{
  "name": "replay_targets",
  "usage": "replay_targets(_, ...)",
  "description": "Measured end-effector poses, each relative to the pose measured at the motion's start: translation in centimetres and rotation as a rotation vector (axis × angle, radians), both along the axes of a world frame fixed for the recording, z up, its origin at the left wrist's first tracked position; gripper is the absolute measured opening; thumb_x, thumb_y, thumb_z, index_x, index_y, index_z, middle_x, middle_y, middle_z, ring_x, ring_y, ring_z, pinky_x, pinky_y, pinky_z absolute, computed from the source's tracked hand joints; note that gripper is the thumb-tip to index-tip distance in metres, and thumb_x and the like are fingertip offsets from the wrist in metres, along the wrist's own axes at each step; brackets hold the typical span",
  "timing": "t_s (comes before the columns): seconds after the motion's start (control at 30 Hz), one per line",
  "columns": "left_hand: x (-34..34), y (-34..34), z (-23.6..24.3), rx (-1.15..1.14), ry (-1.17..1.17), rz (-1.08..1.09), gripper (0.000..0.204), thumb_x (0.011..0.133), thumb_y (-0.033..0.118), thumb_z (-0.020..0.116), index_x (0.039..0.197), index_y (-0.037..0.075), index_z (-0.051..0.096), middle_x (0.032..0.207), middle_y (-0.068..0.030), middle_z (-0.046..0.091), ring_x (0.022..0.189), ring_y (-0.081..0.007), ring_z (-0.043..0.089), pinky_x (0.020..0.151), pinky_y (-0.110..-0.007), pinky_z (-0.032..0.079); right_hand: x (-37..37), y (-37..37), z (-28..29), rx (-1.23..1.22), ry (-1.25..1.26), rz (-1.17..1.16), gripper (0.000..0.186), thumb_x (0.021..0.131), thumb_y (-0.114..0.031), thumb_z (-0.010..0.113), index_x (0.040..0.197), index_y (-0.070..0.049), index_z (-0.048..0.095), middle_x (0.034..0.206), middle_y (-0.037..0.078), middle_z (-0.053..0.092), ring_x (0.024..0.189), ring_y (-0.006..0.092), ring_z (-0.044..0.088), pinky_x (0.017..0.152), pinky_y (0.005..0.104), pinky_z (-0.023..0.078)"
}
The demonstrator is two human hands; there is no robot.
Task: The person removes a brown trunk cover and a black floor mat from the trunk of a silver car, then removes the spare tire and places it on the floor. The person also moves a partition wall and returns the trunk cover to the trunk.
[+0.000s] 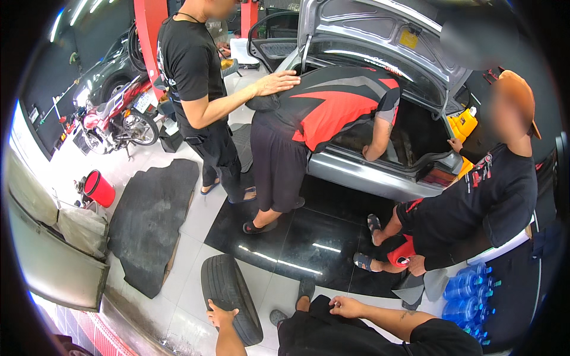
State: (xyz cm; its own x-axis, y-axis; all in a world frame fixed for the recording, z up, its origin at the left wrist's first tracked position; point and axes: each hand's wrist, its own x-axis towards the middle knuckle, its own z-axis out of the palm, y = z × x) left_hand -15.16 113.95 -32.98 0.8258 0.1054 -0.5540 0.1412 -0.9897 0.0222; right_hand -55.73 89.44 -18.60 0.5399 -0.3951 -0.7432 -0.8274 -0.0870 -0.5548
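The tire [228,279] is on the pale floor [182,323], at the left of the person's feet, and its long side runs in the view from upper left to lower right. The left hand [221,314] is the nearer one: its grip is spread and lies on the tire's lower left part, so most of the tire is beyond it and to its right. The right hand [349,307] is well apart, with fingers bent near the dark clothing [323,332]; I cannot tell if it pinches something.
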Motion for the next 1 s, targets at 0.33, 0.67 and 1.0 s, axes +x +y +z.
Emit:
replay_targets(0.33,2.0,-0.2,-0.2,0.036,0.055,-0.024,0.144,0.057,0.039,0.102,0.165,0.034,0.008,0.153,-0.0166,0.037,0.139,-0.0351,0.046,0.111,-0.055,0.044,-1.0,0.1,-2.5,-0.058,0.043,-0.069,0.055,0.091,-0.04,0.074,0.135,-0.009,0.062,0.109,0.012,0.075,0.101,0.0279,0.072,0.091,0.0384,0.054)
replay_targets(0.67,2.0,-0.3,-0.1,0.101,0.059,-0.044,0.146,0.057,0.043,0.102,0.166,0.032,0.005,0.151,-0.0164,0.039,0.138,-0.0331,0.047,0.11,-0.054,0.046,-1.4,0.1,-4.1,-0.069,0.048,-0.119,0.057,0.088,-0.043,0.075,0.132,-0.007,0.064,0.11,0.014,0.075,0.106,0.0303,0.071,0.095,0.0389,0.054)
replay_targets(1.0,2.5,-0.3,0.1,0.1,0.074,-0.051,0.147,0.058,0.045,0.101,0.166,0.032,0.003,0.153,-0.0156,0.037,0.14,-0.0334,0.046,0.114,-0.055,0.042,-0.3,0.5,-4.4,-0.096,0.025,-0.043,0.06,0.089,-0.041,0.075,0.135,-0.005,0.062,0.109,0.013,0.075,0.099,0.0276,0.073,0.089,0.0377,0.056)
